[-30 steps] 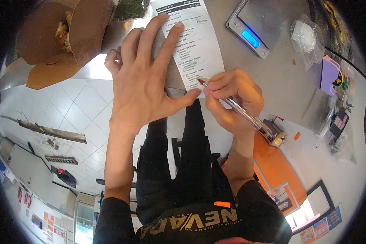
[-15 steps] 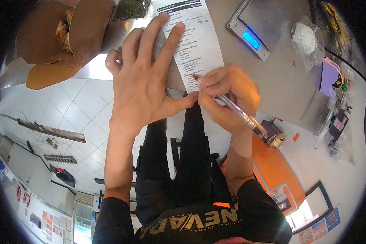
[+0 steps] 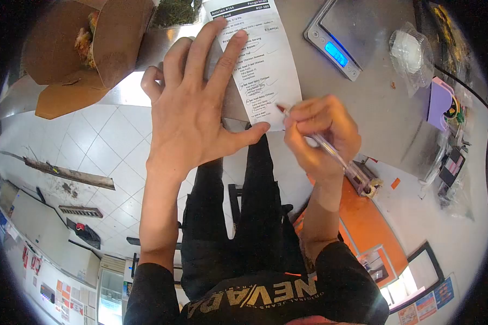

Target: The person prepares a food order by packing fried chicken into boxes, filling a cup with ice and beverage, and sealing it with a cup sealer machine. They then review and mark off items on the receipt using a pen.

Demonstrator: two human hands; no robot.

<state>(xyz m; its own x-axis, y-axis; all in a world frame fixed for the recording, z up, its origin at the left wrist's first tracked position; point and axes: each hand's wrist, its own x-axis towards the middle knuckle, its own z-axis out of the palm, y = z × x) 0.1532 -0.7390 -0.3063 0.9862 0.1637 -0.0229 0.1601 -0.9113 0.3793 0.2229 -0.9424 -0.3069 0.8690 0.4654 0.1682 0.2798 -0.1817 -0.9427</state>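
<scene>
A long printed order receipt (image 3: 274, 59) lies over the edge of the metal counter, with hand-drawn loops and ticks beside several of its lines. My left hand (image 3: 192, 108) rests on its left side, fingers spread, the thumb at the lower edge. Pinched in my right hand (image 3: 328, 132) is a clear-barrelled pen (image 3: 330, 149). Its brownish tip is near the lower right part of the receipt; whether it touches the paper I cannot tell.
An open brown cardboard food box (image 3: 114, 43) with fried food inside stands at the left. Right of the receipt are a digital scale (image 3: 330, 43) with a lit blue display, a plastic-wrapped white item (image 3: 409, 51) and a purple tape dispenser (image 3: 440, 103).
My right hand has moved right and slightly down with the pen, away from the printed lines near the bottom. A loop now shows by those lines. My left hand stays put.
</scene>
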